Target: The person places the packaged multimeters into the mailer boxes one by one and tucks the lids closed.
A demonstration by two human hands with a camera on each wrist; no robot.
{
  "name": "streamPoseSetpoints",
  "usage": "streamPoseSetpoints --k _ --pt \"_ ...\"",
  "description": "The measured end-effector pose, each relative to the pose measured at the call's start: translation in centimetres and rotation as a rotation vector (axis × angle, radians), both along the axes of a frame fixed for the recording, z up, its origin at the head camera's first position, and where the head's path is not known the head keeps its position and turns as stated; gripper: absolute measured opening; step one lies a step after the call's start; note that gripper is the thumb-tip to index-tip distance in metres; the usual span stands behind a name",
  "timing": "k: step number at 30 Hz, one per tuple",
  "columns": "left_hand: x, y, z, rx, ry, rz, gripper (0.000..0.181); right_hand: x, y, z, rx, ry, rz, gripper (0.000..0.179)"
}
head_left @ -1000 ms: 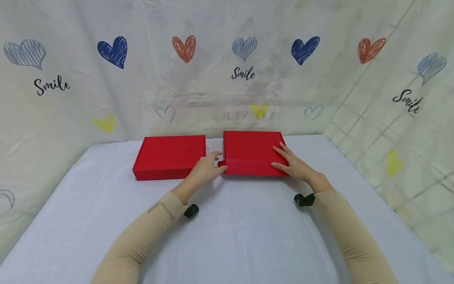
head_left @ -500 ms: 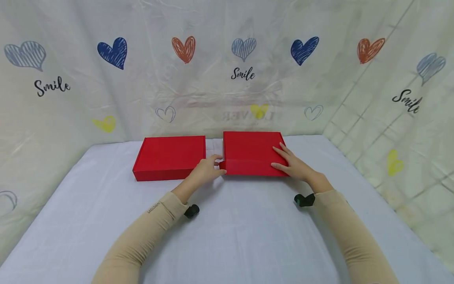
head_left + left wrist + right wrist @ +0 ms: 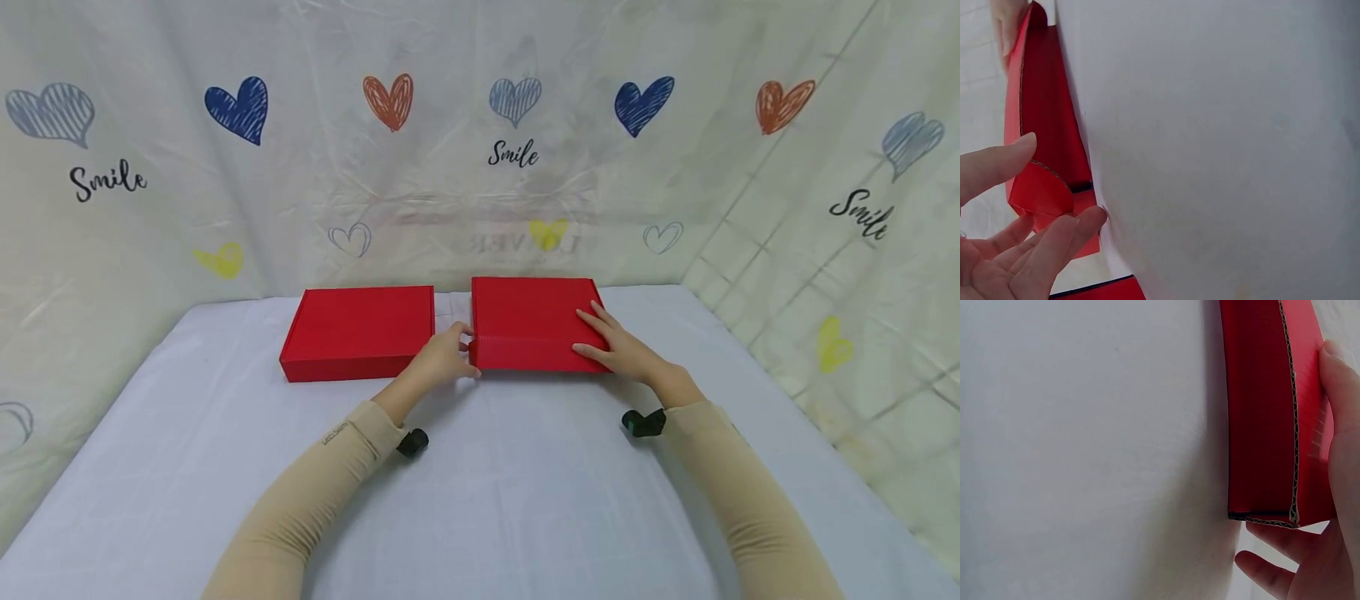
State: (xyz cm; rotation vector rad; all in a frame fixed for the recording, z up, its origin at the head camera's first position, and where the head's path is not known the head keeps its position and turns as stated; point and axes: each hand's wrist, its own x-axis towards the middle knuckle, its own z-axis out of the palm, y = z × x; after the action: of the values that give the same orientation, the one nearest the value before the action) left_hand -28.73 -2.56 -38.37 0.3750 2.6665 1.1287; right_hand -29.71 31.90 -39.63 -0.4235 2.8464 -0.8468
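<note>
A red cardboard box (image 3: 536,304) lies at the back right of centre, its lid down and its front flap (image 3: 525,354) jutting out over the front wall. At its left front corner is my left hand (image 3: 442,357). In the left wrist view, its fingers (image 3: 1054,244) touch the outside of a rounded side tab (image 3: 1044,190), while the thumb lies by the flap's edge. My right hand (image 3: 622,350) rests spread on the lid's right side. In the right wrist view, the thumb (image 3: 1338,381) lies along the top and other fingers show beyond the box's end.
A second red box (image 3: 360,321), closed, lies left of the first with a narrow gap between them. Both stand on a white cloth-covered table (image 3: 495,500). Behind hangs a white curtain (image 3: 442,183) printed with hearts and the word Smile.
The side tab that stuck out at the left front corner is now turned inward. My left hand has shifted slightly, its thumb lower at the flap's corner. The right hand has stayed still.
</note>
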Motion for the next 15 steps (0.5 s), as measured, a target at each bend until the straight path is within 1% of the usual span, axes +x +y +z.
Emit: streamPoseSetpoints --k 8,15 --pt "-0.17 -0.29 0.07 -0.007 0.034 -0.033 0.065 0.09 -0.06 0.11 0.007 0.014 0.008 0.083" --pt "-0.13 -0.35 0.09 -0.033 0.021 -0.049 0.06 0.16 0.03 -0.02 0.006 0.012 0.004 0.083"
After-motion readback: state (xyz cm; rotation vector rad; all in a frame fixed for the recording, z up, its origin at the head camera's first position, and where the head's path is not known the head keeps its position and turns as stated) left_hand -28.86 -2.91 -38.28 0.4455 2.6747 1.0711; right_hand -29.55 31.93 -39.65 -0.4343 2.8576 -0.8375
